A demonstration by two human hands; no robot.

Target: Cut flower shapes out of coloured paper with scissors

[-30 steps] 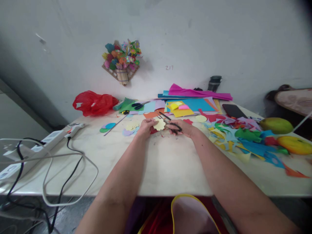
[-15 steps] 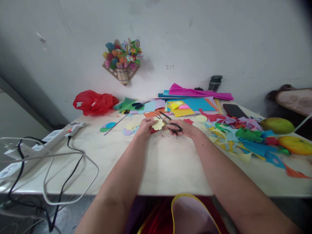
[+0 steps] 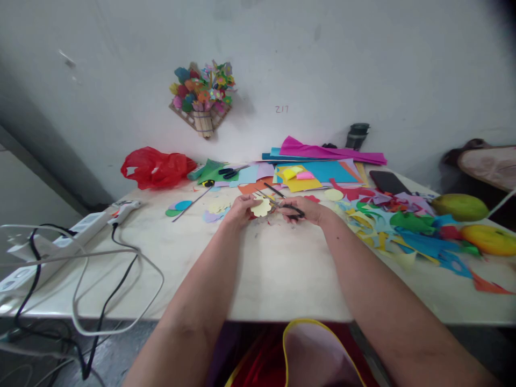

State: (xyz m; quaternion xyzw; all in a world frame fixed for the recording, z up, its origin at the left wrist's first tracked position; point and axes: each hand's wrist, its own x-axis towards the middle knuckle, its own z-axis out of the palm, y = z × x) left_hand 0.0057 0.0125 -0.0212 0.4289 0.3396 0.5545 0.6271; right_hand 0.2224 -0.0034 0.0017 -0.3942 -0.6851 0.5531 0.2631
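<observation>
Pinched in my left hand [image 3: 241, 210] is a pale yellow paper flower [image 3: 262, 207] with a scalloped edge. My right hand [image 3: 306, 208] grips black-handled scissors [image 3: 295, 212], fingers in the loops, with the blades pointing left and away just beside the flower. Whether the blades touch the paper I cannot tell. A bit of red paper shows beneath the flower, and tiny scraps lie on the white table [image 3: 278, 274] under my hands. Left of my left hand rest pale yellow and lilac paper pieces [image 3: 217, 208]. Behind the scissors lies a dark pen-like stick [image 3: 274, 190].
Coloured paper scraps [image 3: 419, 236] spread over the right side, near a phone [image 3: 389, 183] and two mango-like fruits [image 3: 459, 207]. Paper sheets [image 3: 330, 172], a second pair of scissors [image 3: 229, 173] and a red plastic bag [image 3: 157, 167] lie along the back. A power strip [image 3: 60, 247] with cables occupies the left.
The scissors and my right hand have shifted very slightly to the right. The yellow flower has turned a little in my left hand and now hides more of the red paper.
</observation>
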